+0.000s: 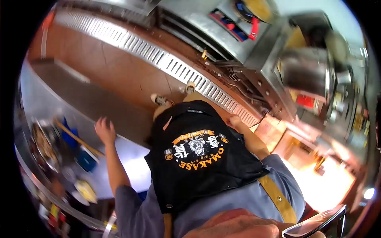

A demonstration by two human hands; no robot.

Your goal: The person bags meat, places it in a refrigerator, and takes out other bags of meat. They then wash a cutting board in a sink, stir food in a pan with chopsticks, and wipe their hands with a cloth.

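Observation:
My left hand (105, 131) is held out over the edge of the steel counter (133, 162), its fingers apart and nothing in them. Nearest to it lies a long wooden stick (81, 139), across a blue item (70, 134). Beside these are a dark teal container (86, 158) and a metal bowl (45, 144) with brownish food. My right hand (235, 119) hangs by my hip, next to the black apron (190, 178) with a printed tiger emblem. The apron and the angle hide most of its fingers.
A slotted metal drain grate (174, 65) crosses the brown floor (99, 59) ahead of my feet. Beyond it stand steel cooking units (238, 39), with a red-handled pan (260, 10) on top and a large steel pot (305, 71). A yellow packet (85, 191) lies at left.

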